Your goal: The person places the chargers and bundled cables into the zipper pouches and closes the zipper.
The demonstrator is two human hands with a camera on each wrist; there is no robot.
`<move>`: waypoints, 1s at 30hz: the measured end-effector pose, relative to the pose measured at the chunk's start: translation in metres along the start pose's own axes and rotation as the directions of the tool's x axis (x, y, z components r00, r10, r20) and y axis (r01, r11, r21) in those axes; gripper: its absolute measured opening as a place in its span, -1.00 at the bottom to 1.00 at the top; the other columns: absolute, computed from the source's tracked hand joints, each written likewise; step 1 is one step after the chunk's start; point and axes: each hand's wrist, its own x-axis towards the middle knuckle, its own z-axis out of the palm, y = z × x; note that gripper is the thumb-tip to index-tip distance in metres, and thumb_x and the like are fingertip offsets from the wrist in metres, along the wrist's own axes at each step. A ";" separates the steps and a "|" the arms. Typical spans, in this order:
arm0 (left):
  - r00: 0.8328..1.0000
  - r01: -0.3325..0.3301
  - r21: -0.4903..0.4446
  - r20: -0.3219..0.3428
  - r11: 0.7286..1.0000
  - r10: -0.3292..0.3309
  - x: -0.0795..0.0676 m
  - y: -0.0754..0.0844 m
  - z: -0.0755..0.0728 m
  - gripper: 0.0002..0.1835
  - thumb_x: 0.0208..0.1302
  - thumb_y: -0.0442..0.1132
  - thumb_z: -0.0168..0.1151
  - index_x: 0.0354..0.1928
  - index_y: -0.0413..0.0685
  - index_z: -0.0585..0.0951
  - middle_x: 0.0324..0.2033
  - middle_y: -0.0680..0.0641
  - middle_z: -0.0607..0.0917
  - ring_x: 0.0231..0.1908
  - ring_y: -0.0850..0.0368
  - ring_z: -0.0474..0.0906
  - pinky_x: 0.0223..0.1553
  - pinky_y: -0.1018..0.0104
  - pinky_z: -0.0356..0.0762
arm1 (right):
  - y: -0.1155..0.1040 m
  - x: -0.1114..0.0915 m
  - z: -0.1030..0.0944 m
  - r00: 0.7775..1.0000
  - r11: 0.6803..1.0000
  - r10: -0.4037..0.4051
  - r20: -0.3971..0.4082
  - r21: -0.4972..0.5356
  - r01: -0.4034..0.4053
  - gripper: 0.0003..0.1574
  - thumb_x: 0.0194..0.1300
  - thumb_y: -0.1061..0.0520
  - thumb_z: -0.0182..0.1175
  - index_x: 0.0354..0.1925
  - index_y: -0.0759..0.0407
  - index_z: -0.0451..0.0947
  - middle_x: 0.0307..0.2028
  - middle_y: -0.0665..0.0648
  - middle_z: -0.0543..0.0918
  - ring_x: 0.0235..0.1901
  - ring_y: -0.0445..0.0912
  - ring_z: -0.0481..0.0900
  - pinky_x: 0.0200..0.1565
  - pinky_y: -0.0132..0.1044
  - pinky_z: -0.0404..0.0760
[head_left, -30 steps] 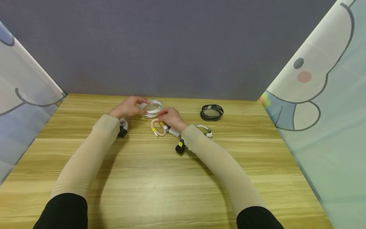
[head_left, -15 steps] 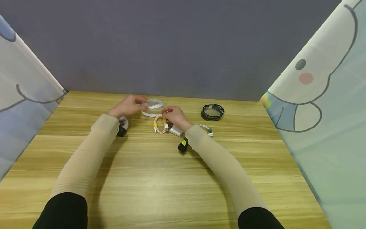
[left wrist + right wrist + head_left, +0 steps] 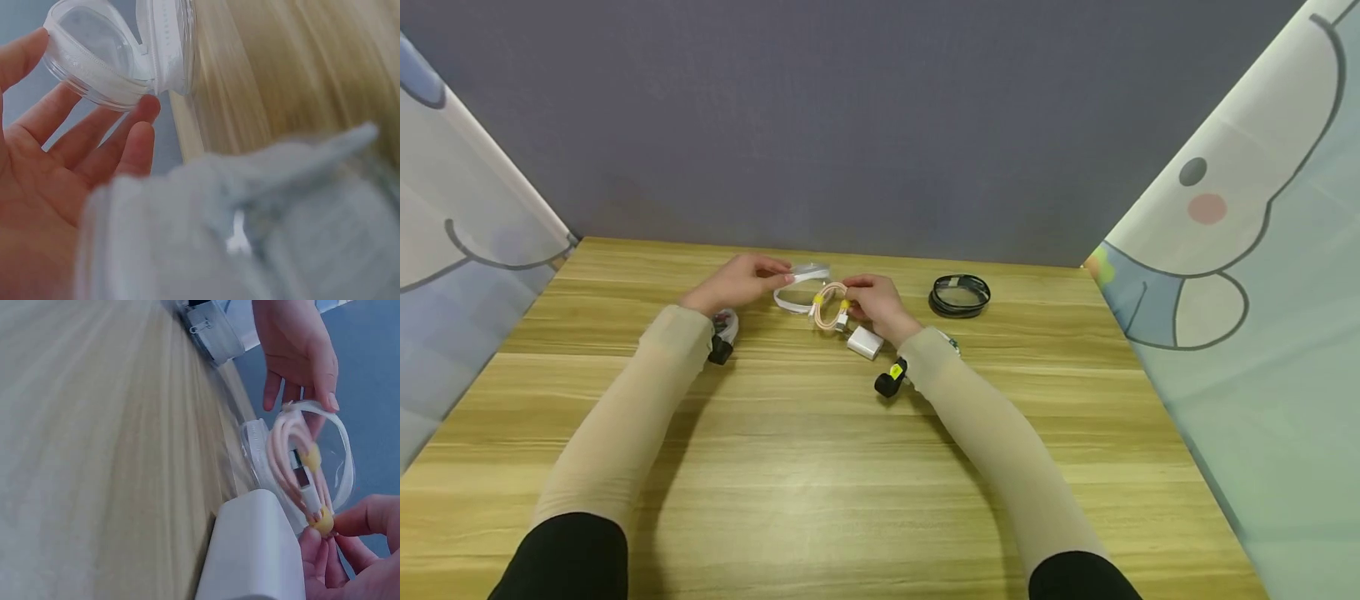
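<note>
My left hand [image 3: 733,283] holds a clear round pouch [image 3: 94,53] with a white zipper at its rim, thumb on one side and fingertips on the other. Its lid stands unzipped and raised. With thumb and fingers my right hand [image 3: 876,302] pinches a coiled peach charging cable [image 3: 284,450] by one of its yellow ties [image 3: 322,523]. The coil is upright, and in the right wrist view it overlaps the pouch's mouth. A white charger block [image 3: 865,342] lies on the table just below the right hand.
A clear round pouch with black trim [image 3: 960,310] lies at the back right of the wooden table [image 3: 790,467]. A white coiled cable [image 3: 953,342] is mostly hidden behind the right wrist. A dark partition [image 3: 850,125] rises along the table's back edge.
The right hand has lifted the peach cable coil off the table and carried it up to the pouch, turning it upright. The left hand has stayed at the pouch, whose lid has tilted.
</note>
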 end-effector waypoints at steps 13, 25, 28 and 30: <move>1.000 0.015 -0.037 0.009 0.999 -0.015 -0.005 0.010 0.011 -0.41 0.39 0.18 0.18 0.25 -0.08 0.59 0.27 -0.17 0.52 0.02 -0.11 0.61 -0.09 0.06 0.56 | -0.001 0.007 0.006 0.998 0.994 0.032 -0.062 0.111 -0.025 -0.65 0.37 0.37 0.15 0.10 0.29 0.58 -0.02 0.22 0.59 -0.28 -0.08 0.60 -0.30 -0.41 0.64; 1.000 0.013 -0.006 0.017 1.000 -0.013 -0.004 0.012 0.013 -0.40 0.42 0.21 0.11 0.26 -0.06 0.58 0.24 -0.19 0.53 -0.04 -0.09 0.64 -0.16 0.08 0.57 | -0.003 0.005 0.008 0.996 0.988 0.031 -0.084 0.150 -0.019 -0.59 0.31 0.48 0.15 0.13 0.41 0.49 -0.11 0.21 0.53 -0.20 -0.02 0.60 -0.13 -0.35 0.67; 0.999 0.024 -0.025 0.024 0.999 -0.024 -0.004 0.012 0.013 -0.41 0.42 0.21 0.11 0.27 -0.05 0.57 0.25 -0.19 0.52 -0.09 -0.08 0.66 -0.17 0.09 0.59 | -0.003 0.002 0.007 0.998 0.991 0.024 -0.061 0.136 -0.016 -0.54 0.27 0.51 0.17 0.15 0.43 0.47 -0.12 0.22 0.53 -0.16 0.00 0.60 -0.10 -0.31 0.67; 0.999 0.032 -0.036 0.029 0.999 -0.031 -0.005 0.011 0.012 -0.41 0.42 0.21 0.11 0.28 -0.04 0.56 0.27 -0.19 0.51 -0.10 -0.09 0.67 -0.16 0.07 0.59 | -0.003 0.001 0.006 0.999 0.992 0.020 -0.046 0.122 -0.015 -0.53 0.25 0.52 0.19 0.14 0.44 0.47 -0.11 0.22 0.54 -0.16 0.01 0.60 -0.09 -0.29 0.67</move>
